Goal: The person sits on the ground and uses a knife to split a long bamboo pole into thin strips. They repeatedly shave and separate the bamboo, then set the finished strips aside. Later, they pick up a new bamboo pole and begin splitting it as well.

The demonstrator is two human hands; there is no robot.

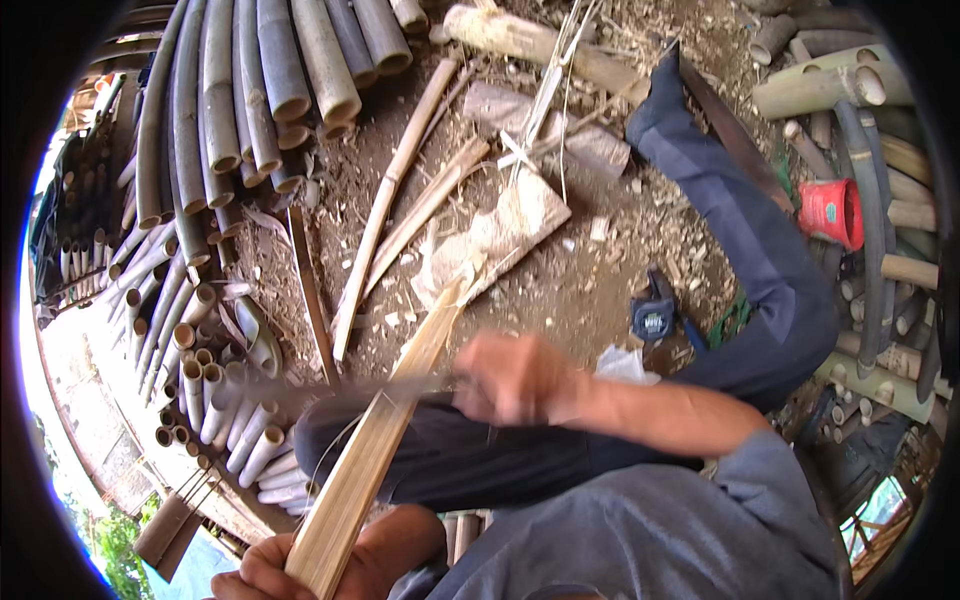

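Observation:
A long, pale bamboo strip (375, 435) slants across my lap, its far end at a light wooden block (515, 235) on the ground. My left hand (330, 560) is closed round the strip's near end at the lower edge. Over the middle of the strip, my right hand (520, 380) is a closed fist, blurred by motion. From it a dark blade, probably a knife (330, 390), reaches left across the strip; its outline is smeared and its handle is hidden in my fingers. Thin fibres hang off the strip's edge.
Stacked bamboo poles (270, 80) fill the upper left, with shorter cut tubes (200, 390) below. Split bamboo pieces (395, 200) lie on shaving-strewn soil. Beside my bent leg (760, 260) lie a dark tape measure (652, 318) and a red container (832, 213). More bamboo (820, 90) is piled right.

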